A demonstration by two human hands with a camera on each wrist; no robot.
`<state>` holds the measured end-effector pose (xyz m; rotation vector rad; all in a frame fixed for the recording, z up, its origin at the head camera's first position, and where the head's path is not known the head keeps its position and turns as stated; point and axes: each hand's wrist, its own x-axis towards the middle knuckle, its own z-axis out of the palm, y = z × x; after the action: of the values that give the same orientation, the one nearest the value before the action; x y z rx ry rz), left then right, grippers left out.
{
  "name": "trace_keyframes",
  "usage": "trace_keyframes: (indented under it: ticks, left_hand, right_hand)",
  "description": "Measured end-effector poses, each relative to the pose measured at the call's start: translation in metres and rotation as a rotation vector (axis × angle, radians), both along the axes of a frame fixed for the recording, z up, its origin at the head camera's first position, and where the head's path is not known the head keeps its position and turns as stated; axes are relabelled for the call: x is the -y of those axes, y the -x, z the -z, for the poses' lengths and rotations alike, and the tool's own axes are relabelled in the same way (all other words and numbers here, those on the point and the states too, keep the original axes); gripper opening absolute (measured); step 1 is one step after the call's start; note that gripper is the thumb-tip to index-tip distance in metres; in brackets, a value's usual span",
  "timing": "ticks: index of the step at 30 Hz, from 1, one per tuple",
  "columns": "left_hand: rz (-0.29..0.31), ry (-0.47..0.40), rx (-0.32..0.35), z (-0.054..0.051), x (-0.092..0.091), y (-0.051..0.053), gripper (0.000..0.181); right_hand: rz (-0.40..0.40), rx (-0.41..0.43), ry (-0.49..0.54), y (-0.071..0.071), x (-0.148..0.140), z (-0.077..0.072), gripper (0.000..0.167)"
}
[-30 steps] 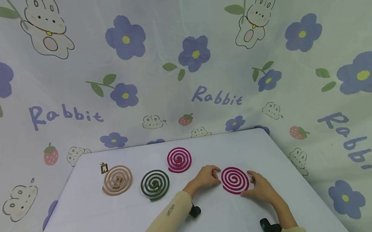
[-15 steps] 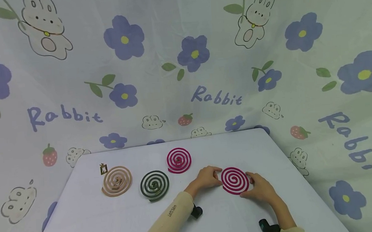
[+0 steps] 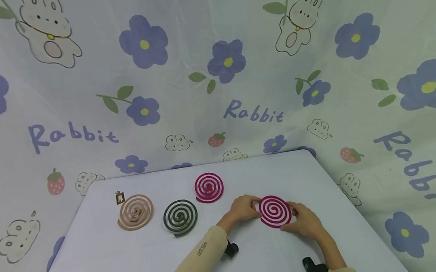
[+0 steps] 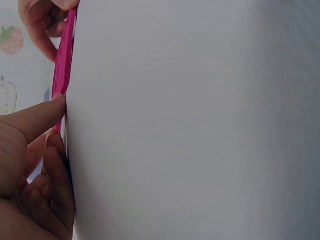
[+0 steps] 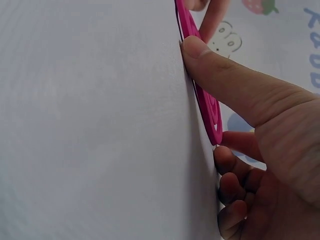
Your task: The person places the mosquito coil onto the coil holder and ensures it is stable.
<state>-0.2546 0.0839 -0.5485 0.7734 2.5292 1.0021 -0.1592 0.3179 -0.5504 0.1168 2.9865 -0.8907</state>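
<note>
A pink mosquito coil (image 3: 275, 211) lies flat at the right of the white table, between my two hands. My left hand (image 3: 243, 208) holds its left edge, thumb at the near side and index finger at the far side. My right hand (image 3: 306, 221) grips the right edge the same way. In the left wrist view the left thumb (image 4: 47, 112) presses the pink rim (image 4: 64, 65). The right wrist view shows the right thumb (image 5: 215, 65) on the rim (image 5: 207, 112), with the other fingers curled low by the table. Whether the coil is lifted I cannot tell.
A second pink coil (image 3: 209, 188) lies at the back middle, a dark green coil (image 3: 180, 218) left of my left arm, and a tan coil (image 3: 135, 212) farther left. Beside the tan one is a small brass-coloured stand (image 3: 120, 197). A printed curtain (image 3: 187, 113) hangs behind the table.
My left fingers have moved slightly right, from just beside the coil to touching its edge. My right fingers have closed in a little on the right edge. The other coils stay put.
</note>
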Motion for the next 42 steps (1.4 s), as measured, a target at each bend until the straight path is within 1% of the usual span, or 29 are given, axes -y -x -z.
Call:
trace_keyframes:
  ticks: [4,12,17,21,23,28,31,35,39,42]
  left_hand:
    - [0.009,-0.004,0.006,0.001,0.001,0.001,0.048]
    - [0.037,-0.066,0.002,0.003,0.006,0.002,0.047]
    - [0.041,-0.109,0.003,0.004,0.008,0.003,0.048]
    - [0.044,-0.163,0.028,0.003,0.011,0.002,0.043]
    - [0.040,-0.188,0.049,0.002,0.013,0.001,0.041]
    - [0.011,-0.250,0.116,0.001,0.017,-0.002,0.037]
    - [-0.018,-0.282,0.141,-0.002,0.019,-0.008,0.038]
    - [-0.057,-0.315,0.141,-0.005,0.021,-0.017,0.041]
    - [-0.094,-0.363,0.143,-0.001,0.025,-0.022,0.042]
    - [-0.111,-0.408,0.154,0.000,0.028,-0.024,0.042]
  right_hand:
    - [-0.002,-0.006,0.009,0.000,0.000,0.000,0.095]
    - [-0.006,-0.025,0.031,0.000,0.001,0.000,0.096]
    - [-0.009,-0.055,0.046,0.000,0.003,0.000,0.096]
    - [-0.014,-0.077,0.076,0.000,0.004,0.000,0.094]
    - [-0.025,-0.085,0.115,0.000,0.004,0.000,0.093]
    - [-0.045,-0.077,0.200,0.000,0.009,0.000,0.089]
    - [-0.041,-0.055,0.228,-0.001,0.015,0.000,0.089]
    - [-0.028,-0.023,0.300,-0.003,0.024,0.000,0.090]
    - [-0.018,-0.008,0.377,-0.005,0.029,-0.001,0.091]
    - [-0.012,-0.020,0.400,-0.006,0.033,-0.001,0.089]
